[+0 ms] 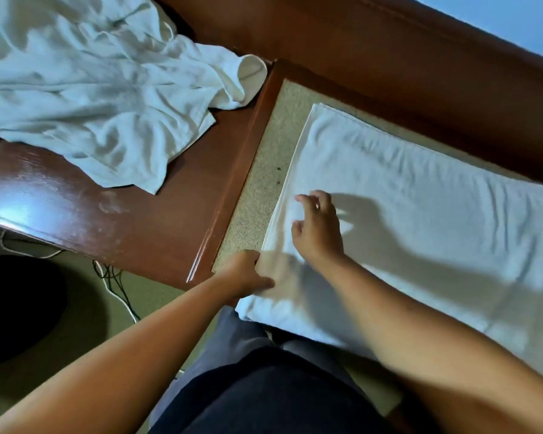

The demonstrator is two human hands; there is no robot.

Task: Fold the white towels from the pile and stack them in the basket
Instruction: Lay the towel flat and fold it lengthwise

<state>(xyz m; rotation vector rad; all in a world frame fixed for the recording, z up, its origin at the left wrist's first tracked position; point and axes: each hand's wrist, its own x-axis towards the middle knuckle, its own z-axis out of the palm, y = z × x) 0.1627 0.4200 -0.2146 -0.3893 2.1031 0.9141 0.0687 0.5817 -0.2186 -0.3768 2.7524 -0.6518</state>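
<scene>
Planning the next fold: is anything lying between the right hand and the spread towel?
Nothing visible. The right hand is over the bare left end of the spread towel; the left hand grips its near corner.

Matt cloth towel (420, 189), glossy wood table (76, 202)

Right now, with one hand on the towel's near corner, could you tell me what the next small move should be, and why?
Probably lower the right hand to pinch the left edge of the towel farther along. The left hand grips the near corner, the right hovers above, holding nothing, and the towel lies flat, so both hands could carry that edge over.
</scene>
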